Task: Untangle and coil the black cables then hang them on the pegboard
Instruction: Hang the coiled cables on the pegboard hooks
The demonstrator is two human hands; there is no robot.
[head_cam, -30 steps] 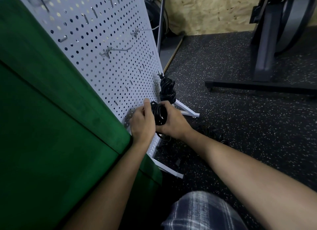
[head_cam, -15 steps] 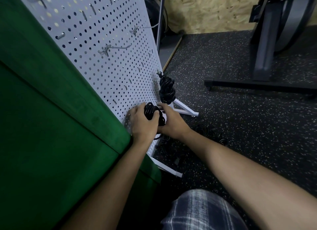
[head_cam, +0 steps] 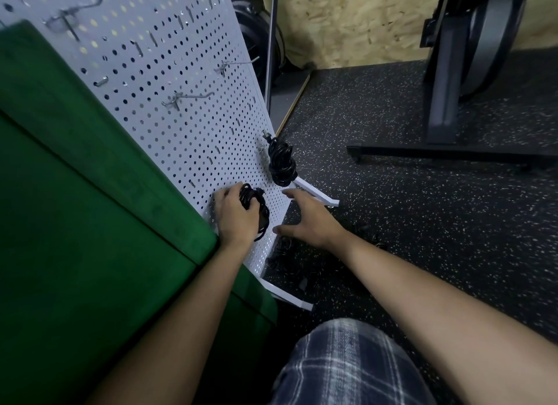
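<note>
Hung so far: one tied bundle of black cable (head_cam: 282,163) hangs low on the white perforated metal pegboard (head_cam: 169,139), close to its right edge.

Coil in hand: your left hand (head_cam: 234,220) has its fingers curled round a second coil of black cable (head_cam: 252,198) and holds it against the bottom of the board, just below and left of the hung bundle.

Seating: you cannot tell from here whether this coil sits on a hook; your fingers cover the spot.

Right hand: your right hand (head_cam: 308,220) is spread wide with relaxed fingers. It holds nothing and hovers just beside the coil, apart from it.

Left on the floor: a loose tangle of black cable (head_cam: 283,253) lies on the speckled black rubber floor (head_cam: 407,223) at the foot of the board. Part of it is hidden behind your right forearm.

Free places: bare metal wire hooks (head_cam: 187,98) stick out higher up the board and carry nothing.

Progress: by the look of it you are partway through, with one cable finished, a second coiled and at the board, and the floor tangle not yet sorted or coiled.

Next need: probably confirm the second coil hangs on its own before you let go.
</note>
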